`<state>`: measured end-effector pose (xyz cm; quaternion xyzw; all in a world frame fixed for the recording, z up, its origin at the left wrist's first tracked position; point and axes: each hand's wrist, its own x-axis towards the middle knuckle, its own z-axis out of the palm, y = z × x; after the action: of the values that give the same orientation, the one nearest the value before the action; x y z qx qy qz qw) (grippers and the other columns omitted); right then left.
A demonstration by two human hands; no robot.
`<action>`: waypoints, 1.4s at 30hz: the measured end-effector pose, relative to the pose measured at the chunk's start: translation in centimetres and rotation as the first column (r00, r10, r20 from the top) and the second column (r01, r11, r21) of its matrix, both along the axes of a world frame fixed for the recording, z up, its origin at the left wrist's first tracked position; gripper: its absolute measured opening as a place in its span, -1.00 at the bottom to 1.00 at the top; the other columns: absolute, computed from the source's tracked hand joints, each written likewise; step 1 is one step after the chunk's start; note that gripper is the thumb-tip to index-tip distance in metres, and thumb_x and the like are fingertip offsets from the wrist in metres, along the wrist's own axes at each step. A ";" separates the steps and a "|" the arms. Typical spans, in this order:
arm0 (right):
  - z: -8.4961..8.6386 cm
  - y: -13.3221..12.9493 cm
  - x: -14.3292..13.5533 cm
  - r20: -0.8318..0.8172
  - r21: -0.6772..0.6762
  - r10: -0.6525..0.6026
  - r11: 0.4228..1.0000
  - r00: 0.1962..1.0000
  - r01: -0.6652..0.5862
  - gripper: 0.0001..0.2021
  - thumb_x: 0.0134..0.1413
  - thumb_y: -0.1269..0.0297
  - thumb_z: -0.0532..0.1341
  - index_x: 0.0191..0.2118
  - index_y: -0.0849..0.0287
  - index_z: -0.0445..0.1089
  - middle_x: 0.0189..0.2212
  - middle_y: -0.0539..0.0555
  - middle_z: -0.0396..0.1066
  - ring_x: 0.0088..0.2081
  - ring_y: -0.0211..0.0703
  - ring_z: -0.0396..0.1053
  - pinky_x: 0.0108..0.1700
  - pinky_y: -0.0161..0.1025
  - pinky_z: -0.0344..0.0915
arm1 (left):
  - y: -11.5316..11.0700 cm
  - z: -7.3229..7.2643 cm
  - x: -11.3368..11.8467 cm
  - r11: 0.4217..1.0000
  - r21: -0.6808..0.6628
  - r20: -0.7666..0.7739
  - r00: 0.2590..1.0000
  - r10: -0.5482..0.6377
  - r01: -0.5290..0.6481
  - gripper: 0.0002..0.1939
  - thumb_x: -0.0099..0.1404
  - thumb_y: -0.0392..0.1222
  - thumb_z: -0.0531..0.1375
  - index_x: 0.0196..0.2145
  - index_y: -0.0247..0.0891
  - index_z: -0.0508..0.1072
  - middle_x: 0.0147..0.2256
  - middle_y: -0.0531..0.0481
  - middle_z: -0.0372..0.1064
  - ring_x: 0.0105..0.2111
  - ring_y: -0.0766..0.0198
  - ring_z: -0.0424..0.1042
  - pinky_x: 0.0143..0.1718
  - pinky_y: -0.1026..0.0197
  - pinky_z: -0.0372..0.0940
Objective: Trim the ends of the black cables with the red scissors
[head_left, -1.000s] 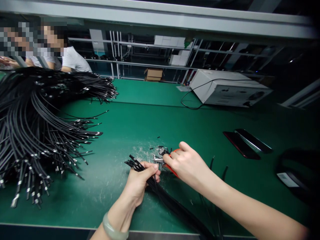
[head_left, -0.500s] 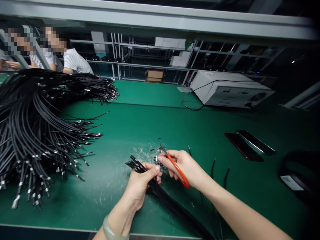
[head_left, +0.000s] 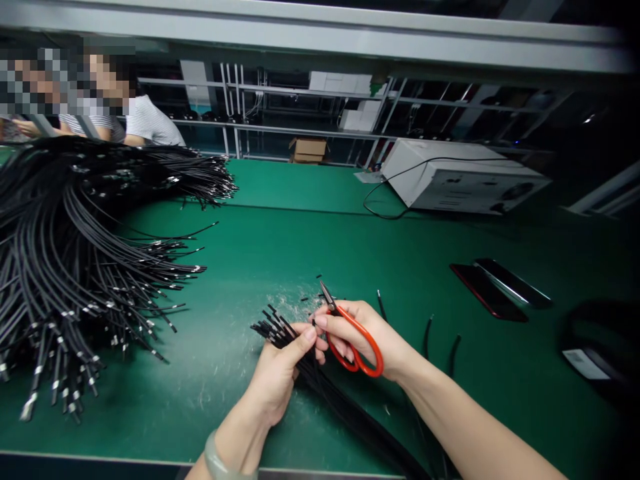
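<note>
My left hand (head_left: 283, 363) is closed around a bundle of black cables (head_left: 350, 413), whose cut ends fan out above the fist. Close beside it, my right hand (head_left: 357, 330) holds orange-handled scissors (head_left: 367, 340), their blades pointing up and away to the left. The fingertips of my right hand pinch near a cable end at my left thumb. Thin pale strands and small black bits (head_left: 305, 300) lie scattered on the green table (head_left: 280, 247) just beyond both hands.
A large heap of black cables (head_left: 95, 247) covers the left side. A white metal box (head_left: 450, 177) stands at the back right, with two phones (head_left: 490, 292) nearer. Loose cables lie by my right forearm. People in striped shirts (head_left: 150, 120) sit at the back left.
The scissors have turned in my right hand so both handle loops show. The cable ends above my left fist are spread a little differently, and the white end between my hands no longer shows.
</note>
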<state>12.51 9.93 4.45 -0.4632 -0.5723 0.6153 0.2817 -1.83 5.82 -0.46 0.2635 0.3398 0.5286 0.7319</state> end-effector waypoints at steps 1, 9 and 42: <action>0.0 0.0 0.0 0.017 0.008 0.008 1.000 1.000 -0.008 -0.72 -0.04 0.11 0.20 -0.35 0.26 0.32 -0.76 -0.12 0.20 -0.76 -0.42 0.09 -0.70 -0.45 0.06 | 0.0 0.0 0.0 1.000 0.001 0.002 1.000 0.000 0.000 -0.80 0.13 -0.15 0.26 -0.34 -0.36 0.46 -0.47 -0.03 0.40 -0.48 0.35 0.35 -0.38 0.30 0.23; 1.0 -0.2 0.1 0.110 0.051 -0.002 0.999 0.994 -0.004 -0.75 -0.06 0.12 0.21 -0.40 0.23 0.29 -0.76 -0.11 0.21 -0.77 -0.42 0.10 -0.71 -0.46 0.08 | 0.0 0.0 0.1 0.996 -0.069 -0.029 0.998 0.049 -0.050 -0.75 -0.01 -0.21 0.36 -0.40 -0.35 0.41 -0.53 0.02 0.38 -0.52 0.34 0.38 -0.44 0.31 0.25; 0.5 -1.2 0.4 0.654 0.735 -0.387 0.526 0.650 -0.427 -0.82 0.07 0.28 0.10 -0.51 0.16 0.29 -0.73 -0.03 0.20 -0.58 -0.26 0.03 -0.38 -0.30 -0.02 | 0.1 -0.3 0.2 0.993 -0.104 -0.105 0.994 0.037 -0.048 -0.75 0.00 -0.16 0.34 -0.41 -0.38 0.44 -0.55 -0.04 0.41 -0.53 0.30 0.38 -0.46 0.30 0.24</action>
<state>12.95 8.73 4.93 -0.4679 -0.8622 0.0035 0.1941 -1.67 5.96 -0.73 0.2438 0.4103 0.5109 0.7150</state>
